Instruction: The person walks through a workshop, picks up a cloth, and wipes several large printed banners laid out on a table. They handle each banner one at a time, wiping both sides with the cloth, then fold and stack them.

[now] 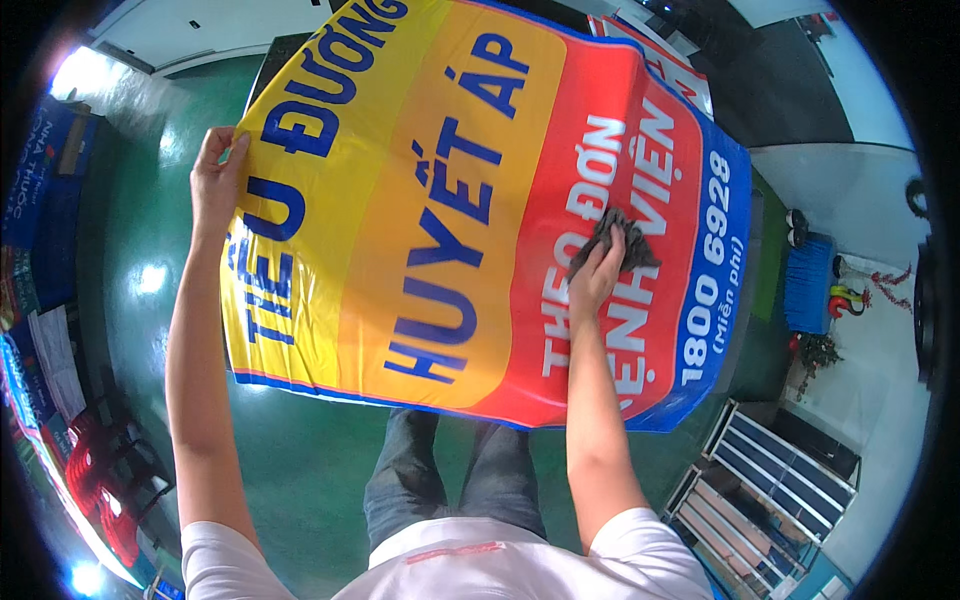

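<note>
A large printed banner (450, 130) in yellow, orange, red and blue lies spread in front of me, its near edge hanging by my legs. At its left edge, my left hand (216, 180) pinches the yellow border between thumb and fingers. Over the red band on the right, my right hand (598, 275) presses a dark grey crumpled cloth (630, 248) against the banner's face. Part of the cloth is hidden under my fingers. What supports the banner is mostly covered by it.
A metal rack (770, 480) stands at the lower right, near a blue object (808, 285) by the wall. On the left are red chairs (105, 490) and dark blue printed panels (45, 190). The green floor (150, 250) is glossy.
</note>
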`<state>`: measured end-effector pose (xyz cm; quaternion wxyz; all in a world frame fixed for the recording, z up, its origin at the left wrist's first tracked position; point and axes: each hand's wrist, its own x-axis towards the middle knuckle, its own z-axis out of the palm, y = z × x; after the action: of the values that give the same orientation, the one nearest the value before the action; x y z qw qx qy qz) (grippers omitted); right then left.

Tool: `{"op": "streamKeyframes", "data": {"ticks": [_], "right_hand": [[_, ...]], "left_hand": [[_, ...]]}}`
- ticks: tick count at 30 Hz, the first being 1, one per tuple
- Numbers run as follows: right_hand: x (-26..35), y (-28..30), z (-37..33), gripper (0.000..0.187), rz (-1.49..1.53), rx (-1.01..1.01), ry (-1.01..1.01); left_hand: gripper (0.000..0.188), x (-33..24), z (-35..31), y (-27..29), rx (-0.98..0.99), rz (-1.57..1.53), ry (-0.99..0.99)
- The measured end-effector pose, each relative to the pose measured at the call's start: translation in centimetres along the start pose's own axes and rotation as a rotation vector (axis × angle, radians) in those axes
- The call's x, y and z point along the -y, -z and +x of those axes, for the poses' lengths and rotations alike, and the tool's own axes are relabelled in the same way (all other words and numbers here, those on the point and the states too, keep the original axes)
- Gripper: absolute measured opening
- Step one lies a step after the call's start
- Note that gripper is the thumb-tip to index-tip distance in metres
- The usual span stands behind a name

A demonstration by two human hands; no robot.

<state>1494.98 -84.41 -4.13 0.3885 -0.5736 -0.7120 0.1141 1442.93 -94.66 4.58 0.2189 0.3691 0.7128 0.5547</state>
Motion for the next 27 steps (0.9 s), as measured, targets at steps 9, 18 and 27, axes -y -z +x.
{"op": "streamKeyframes", "data": {"ticks": [9, 18, 27], "right_hand": [[9.7, 4.6, -9.1, 0.036, 0.787, 0.559, -0.066], [3.9, -6.6, 11.2, 0.043, -0.491, 0.276, 0.267], [28.3, -10.0, -12.0, 0.039, 0.665, 1.000, 0.981]], "left_hand": [[0.028, 9.5, -13.0, 9.3, 0.156, 0.269, 0.383], [0.021, 7.7, -17.8, 8.2, 0.014, 0.368, 0.357], [0.019, 5.8, -17.8, 8.0, 0.082, 0.237, 0.486]]}}
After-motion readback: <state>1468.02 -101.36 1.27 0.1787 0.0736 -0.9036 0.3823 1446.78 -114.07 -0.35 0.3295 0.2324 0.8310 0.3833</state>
